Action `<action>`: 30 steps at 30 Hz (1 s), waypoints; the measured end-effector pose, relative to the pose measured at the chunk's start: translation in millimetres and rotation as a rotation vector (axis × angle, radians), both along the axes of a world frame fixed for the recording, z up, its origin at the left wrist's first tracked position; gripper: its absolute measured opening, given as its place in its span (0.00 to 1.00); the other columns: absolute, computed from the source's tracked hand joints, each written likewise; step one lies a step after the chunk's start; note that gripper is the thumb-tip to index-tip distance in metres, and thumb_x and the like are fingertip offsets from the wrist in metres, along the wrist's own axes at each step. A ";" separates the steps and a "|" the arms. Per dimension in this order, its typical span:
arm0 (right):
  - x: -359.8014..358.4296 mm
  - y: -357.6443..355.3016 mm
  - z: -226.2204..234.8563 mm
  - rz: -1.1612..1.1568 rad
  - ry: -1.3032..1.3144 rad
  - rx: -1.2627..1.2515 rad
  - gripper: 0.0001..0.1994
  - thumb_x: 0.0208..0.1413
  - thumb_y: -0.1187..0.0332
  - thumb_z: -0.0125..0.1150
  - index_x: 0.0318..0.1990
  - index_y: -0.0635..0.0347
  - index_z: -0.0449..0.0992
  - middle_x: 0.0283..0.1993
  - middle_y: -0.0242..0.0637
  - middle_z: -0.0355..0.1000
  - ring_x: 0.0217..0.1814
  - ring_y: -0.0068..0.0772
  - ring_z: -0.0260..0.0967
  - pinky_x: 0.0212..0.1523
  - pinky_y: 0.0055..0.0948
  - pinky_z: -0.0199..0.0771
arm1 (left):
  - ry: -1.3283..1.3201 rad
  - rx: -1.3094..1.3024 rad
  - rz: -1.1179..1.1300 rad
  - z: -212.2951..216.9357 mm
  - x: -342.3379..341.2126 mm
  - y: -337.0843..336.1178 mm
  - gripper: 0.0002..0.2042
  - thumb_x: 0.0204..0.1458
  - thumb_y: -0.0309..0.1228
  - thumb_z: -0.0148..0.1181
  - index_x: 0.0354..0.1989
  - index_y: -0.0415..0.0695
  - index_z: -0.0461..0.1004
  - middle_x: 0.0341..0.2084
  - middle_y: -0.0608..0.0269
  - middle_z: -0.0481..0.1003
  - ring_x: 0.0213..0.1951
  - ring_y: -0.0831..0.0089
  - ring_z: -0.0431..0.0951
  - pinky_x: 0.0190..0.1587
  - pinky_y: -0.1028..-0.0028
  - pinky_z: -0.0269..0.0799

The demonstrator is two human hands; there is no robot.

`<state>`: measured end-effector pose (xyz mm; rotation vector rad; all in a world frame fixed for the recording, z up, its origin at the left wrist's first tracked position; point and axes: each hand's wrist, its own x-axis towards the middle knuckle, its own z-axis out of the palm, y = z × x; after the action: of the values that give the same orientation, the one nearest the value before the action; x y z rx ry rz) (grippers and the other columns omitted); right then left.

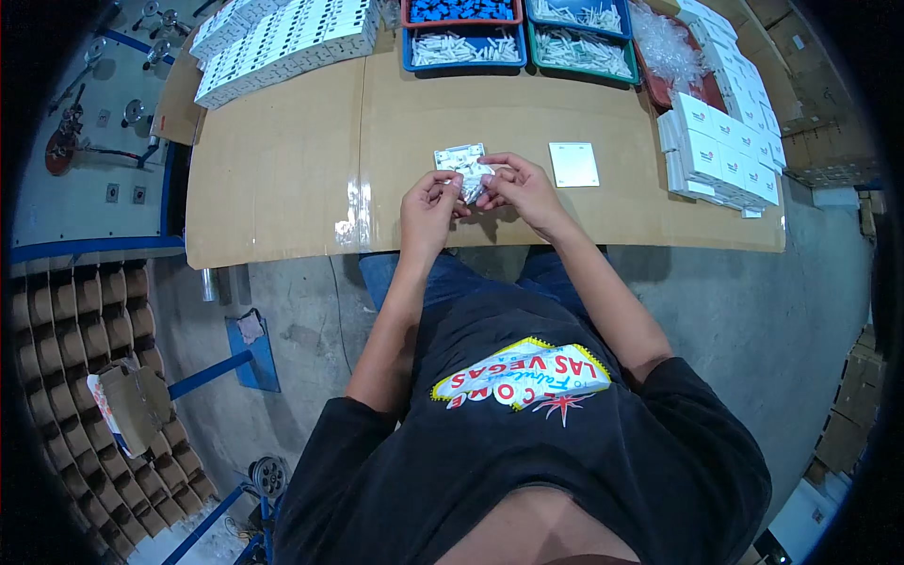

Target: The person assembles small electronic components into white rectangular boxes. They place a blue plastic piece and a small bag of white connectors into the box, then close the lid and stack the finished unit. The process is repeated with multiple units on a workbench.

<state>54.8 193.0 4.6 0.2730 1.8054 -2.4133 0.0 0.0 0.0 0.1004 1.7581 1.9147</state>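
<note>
Left hand (428, 205) and right hand (524, 193) were both pinching a small white bundle (476, 187) between them, maybe bagged bits, couldn't tell. Just past it was a white moulded plate (457, 156). Looked like a fiddly fitting step to me; next move probably called for steady fingertips. White square panel (574, 165) lay right of the right hand, blue tray (465, 69) of white plugs well beyond both.

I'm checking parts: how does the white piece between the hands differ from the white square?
The white piece is between the left hand and right hand; the white square lies untouched. The white piece looks uneven and detailed; the white square looks flat and mostly plain. Both are white.
</note>
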 end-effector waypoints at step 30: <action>-28.8 -2.3 -25.4 -0.118 0.494 1.184 0.06 0.54 0.69 0.68 0.39 0.55 0.81 0.36 0.32 0.77 0.43 0.40 0.73 0.45 0.39 0.69 | 0.963 -0.609 -0.043 -10.4 -31.0 -0.1 0.07 0.53 0.31 0.69 0.39 0.46 0.84 0.34 0.61 0.81 0.42 0.60 0.77 0.49 0.62 0.69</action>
<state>26.0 190.7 -20.7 -0.1667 3.3023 -1.1853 -31.0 -0.1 -10.4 0.9426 2.8297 1.2538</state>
